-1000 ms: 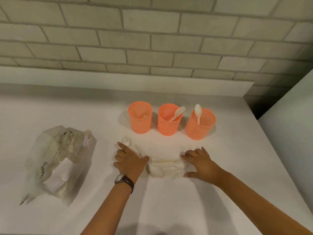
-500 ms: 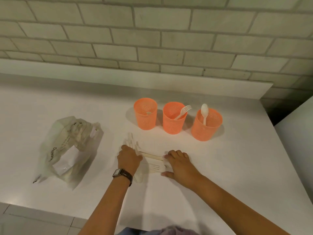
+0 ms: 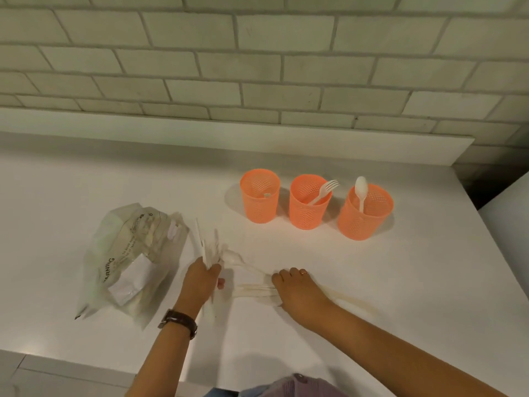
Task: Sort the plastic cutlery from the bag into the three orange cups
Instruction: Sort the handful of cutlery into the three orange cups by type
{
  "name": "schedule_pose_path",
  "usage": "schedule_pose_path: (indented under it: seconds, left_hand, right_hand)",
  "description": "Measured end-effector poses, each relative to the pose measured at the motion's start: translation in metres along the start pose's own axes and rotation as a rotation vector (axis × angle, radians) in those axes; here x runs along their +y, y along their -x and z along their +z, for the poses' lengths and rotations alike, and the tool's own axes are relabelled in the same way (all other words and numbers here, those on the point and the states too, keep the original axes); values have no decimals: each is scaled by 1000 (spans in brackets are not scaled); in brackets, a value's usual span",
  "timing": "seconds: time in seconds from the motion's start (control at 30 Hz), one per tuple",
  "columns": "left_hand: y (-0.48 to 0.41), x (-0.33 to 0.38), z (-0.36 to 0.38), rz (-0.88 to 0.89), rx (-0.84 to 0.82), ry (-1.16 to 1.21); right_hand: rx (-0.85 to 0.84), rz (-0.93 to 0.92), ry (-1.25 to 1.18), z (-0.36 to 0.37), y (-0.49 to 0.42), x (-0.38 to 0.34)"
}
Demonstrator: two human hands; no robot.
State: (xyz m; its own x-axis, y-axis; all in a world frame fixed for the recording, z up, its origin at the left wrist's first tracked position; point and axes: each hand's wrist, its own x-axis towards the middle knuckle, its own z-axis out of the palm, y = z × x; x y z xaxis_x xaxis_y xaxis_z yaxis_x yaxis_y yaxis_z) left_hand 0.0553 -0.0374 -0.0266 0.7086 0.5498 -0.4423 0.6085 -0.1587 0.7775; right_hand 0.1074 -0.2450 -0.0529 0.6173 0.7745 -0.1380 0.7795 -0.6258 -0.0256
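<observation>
Your left hand (image 3: pixel 202 279) has come up off the flat heap it was pressing half a second ago and now grips a bundle (image 3: pixel 206 246) of white plastic handles, fanned upward beside the bag (image 3: pixel 134 253). Your right hand (image 3: pixel 297 292) has drawn apart from it, fingers bent over a second clutch (image 3: pixel 254 290) on the worktop (image 3: pixel 415 282) (gripped or merely pinned, the blur will not say). Between them a lone spoon (image 3: pixel 234 257) lies bared. By the look of it the heap is being split by kind, with the drop still to come.

Beyond stand three tapered orange cups, pierced with fine mesh. The left cup (image 3: pixel 259 209) shows only a pale tip, the middle cup (image 3: pixel 307 216) holds a leaning fork (image 3: pixel 329 187), and the right cup (image 3: pixel 362 224) an upright spoon (image 3: pixel 360 186). The bag is slumped, crinkled translucent film.
</observation>
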Motion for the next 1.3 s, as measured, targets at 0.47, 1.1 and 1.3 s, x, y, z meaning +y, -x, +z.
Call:
schedule_pose_path:
  seconds: [0.47,1.1,1.3]
  left_hand:
    - [16,10,-8,49,-8,4]
    - [21,4,15,329,-114,-487]
    - [28,-2,-1,63,-140,-21]
  right_hand:
    - [102,473,-332,-43,65,42]
    - [-83,545,-413,-36,94,69]
    - [-118,567,-328,-19,85,61]
